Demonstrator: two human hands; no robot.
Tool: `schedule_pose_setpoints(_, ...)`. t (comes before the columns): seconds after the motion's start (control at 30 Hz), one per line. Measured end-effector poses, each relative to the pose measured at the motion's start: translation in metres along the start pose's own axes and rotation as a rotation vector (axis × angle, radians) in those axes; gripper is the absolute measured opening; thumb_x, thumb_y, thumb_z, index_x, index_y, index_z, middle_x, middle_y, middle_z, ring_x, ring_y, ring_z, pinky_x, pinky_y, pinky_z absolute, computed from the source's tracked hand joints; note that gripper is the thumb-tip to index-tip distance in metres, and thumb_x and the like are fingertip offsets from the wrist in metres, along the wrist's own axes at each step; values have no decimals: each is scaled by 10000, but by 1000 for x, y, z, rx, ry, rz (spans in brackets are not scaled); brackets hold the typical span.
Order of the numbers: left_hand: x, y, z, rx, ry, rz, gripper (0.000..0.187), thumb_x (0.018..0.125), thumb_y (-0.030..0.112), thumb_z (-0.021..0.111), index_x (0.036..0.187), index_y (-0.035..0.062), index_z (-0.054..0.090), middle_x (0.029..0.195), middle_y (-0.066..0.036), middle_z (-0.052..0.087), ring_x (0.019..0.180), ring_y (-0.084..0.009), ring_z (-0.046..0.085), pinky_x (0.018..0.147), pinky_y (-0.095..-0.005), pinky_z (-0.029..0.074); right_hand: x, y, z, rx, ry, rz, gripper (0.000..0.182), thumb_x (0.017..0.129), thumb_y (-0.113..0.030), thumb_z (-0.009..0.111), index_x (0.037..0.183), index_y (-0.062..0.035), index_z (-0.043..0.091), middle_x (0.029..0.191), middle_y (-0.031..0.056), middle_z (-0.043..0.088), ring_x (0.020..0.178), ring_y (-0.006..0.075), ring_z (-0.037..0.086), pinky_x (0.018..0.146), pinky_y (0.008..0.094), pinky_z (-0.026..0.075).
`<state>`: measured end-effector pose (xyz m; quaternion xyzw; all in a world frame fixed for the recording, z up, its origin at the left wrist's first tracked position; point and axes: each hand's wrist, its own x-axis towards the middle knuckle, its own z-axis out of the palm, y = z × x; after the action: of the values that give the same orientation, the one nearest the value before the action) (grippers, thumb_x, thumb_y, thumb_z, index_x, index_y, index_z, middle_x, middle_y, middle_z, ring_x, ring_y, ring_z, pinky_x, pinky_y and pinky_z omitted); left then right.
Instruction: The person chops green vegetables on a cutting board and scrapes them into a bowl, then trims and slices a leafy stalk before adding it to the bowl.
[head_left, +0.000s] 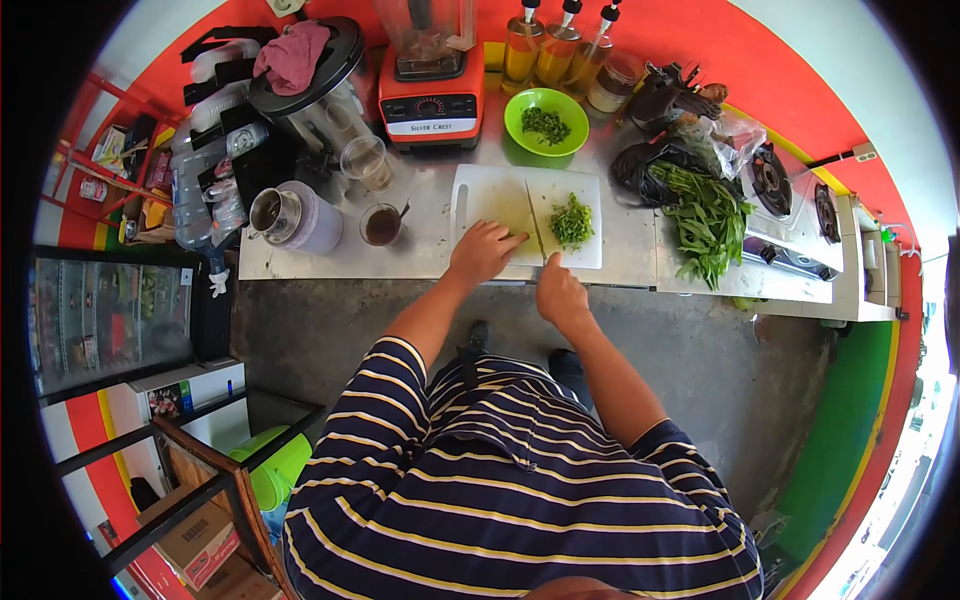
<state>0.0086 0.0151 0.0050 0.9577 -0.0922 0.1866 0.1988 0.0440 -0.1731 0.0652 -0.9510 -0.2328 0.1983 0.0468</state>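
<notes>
A knife (535, 218) stands across a white cutting board (480, 185), its handle inside my right hand (562, 293), which is closed at the board's front edge. Chopped green leaves (571, 222) lie in a small heap just right of the blade. On the left half of the board rests my left hand (485, 251), fingers bent together and pointing toward the blade; whether anything is under them is hidden. Behind the board, a bright green bowl (545, 100) holds more chopped greens.
A red blender (432, 105), oil bottles (522, 55) and a jar (611, 85) line the back. Leafy stems (705, 215) lie to the right, beside a gas stove (790, 215). A glass of brown liquid (382, 225) and a steel-topped flask (305, 218) stand left.
</notes>
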Motion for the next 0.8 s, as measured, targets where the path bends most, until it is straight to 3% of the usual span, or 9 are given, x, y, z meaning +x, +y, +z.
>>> schedule_pose_setpoints(0.07,-1,-3,7,-26,57,14,351,809,137,671,1153,160,737,792,-50,565,822,-252,588,753,-395,455,-2,1,12,22,10,45,209,956,-102,520,1125,-11,438,932,248,726,891,399,734,783,476,596)
schedule_pose_setpoints(0.27,0,2,1,-30,48,7,345,808,135,665,1144,161,739,800,-56,581,812,-266,589,749,-398,455,14,8,-3,7,19,-59,226,959,-112,512,1141,3,443,936,248,726,887,398,735,783,476,594)
schedule_pose_setpoints(0.5,0,3,4,9,29,1,307,852,148,645,1141,163,746,814,-50,592,866,-256,606,788,-396,461,6,7,10,18,46,-10,203,954,-100,517,1124,-8,453,949,247,726,892,389,737,785,472,593)
schedule_pose_setpoints(0.67,1,5,1,-8,4,-24,313,835,140,658,1134,158,748,827,-56,607,861,-262,601,793,-409,465,17,5,-14,2,-24,-92,290,951,-98,534,1201,11,437,1014,255,723,947,386,732,818,466,590)
schedule_pose_setpoints(0.8,0,3,6,-11,18,-51,313,830,141,664,1131,158,750,823,-59,604,854,-266,596,791,-410,466,0,11,-13,-26,-75,-42,322,942,-88,552,1221,19,434,1005,248,726,938,381,734,814,464,590)
